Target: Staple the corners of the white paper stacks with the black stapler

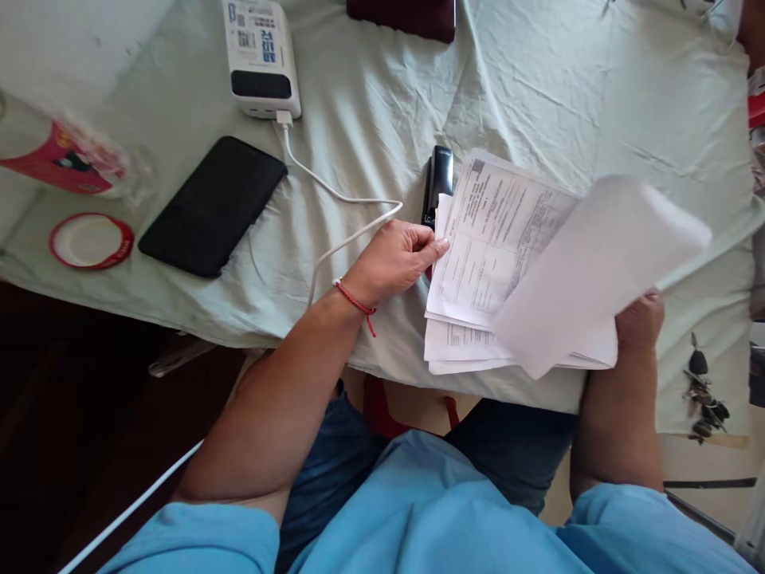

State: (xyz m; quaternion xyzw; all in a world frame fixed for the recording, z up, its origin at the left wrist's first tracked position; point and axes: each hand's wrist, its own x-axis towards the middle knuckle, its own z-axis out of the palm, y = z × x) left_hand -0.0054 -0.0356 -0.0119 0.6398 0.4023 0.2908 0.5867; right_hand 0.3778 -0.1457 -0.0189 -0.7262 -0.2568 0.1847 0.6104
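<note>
A stack of printed papers (478, 239) lies fanned unevenly near the table's front edge. With thumb and fingers pinched, my left hand (394, 259) grips the left edge of these sheets. My right hand (642, 320) is closed at the right side of the papers, its fingers mostly hidden behind them. A blank-backed sheet (603, 263), blurred by motion, is folded over across the right part of the stack. Just beyond my left hand lies a black stapler (441, 179), partly covered by the papers.
A white power bank (263, 60) has a white cable (335, 194) running past my left forearm. Left of it are a black tablet-like slab (212, 206), a red-edged tape roll (91, 241) and a labelled bottle (65, 155). Keys (705, 399) lie at right; a maroon object (412, 16) sits behind.
</note>
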